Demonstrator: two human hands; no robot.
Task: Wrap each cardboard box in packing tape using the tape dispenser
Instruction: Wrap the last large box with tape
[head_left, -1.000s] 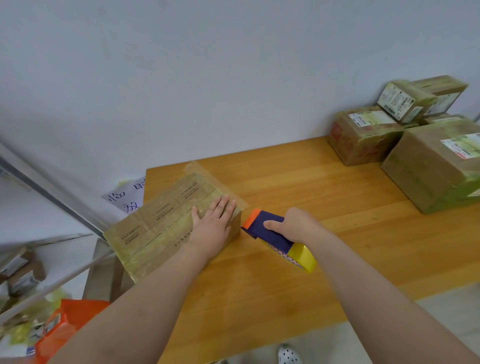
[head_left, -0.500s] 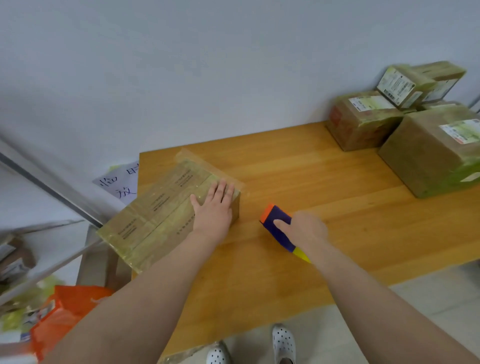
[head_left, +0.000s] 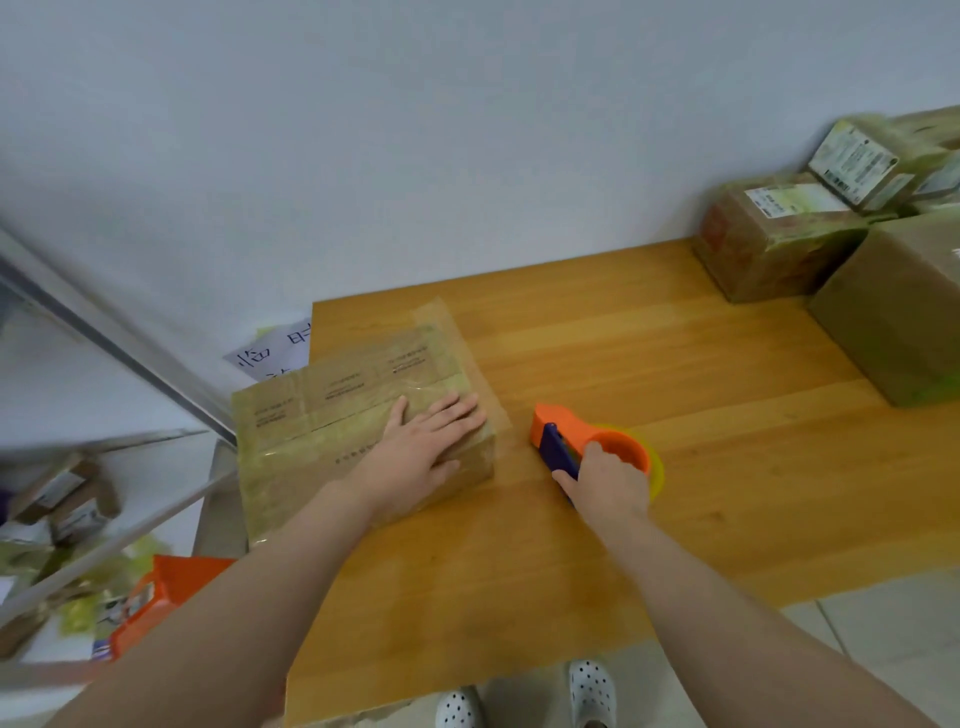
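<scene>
Left hand atop box; right hand on dispenser, nose boxward.

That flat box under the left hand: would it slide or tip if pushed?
Probably slides: the box looks wrapped in glossy tape on a smooth table. Unlikely to tip, being low and wide. Seems stiff: no dent under the left hand.

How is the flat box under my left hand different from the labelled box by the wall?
The flat box is low and wide; the labelled box is taller. The left hand lies flat on the flat box; a smaller box rests on the labelled box. The labelled box carries a white label on top; the flat box shows none. Both are taped brown cardboard.
</scene>
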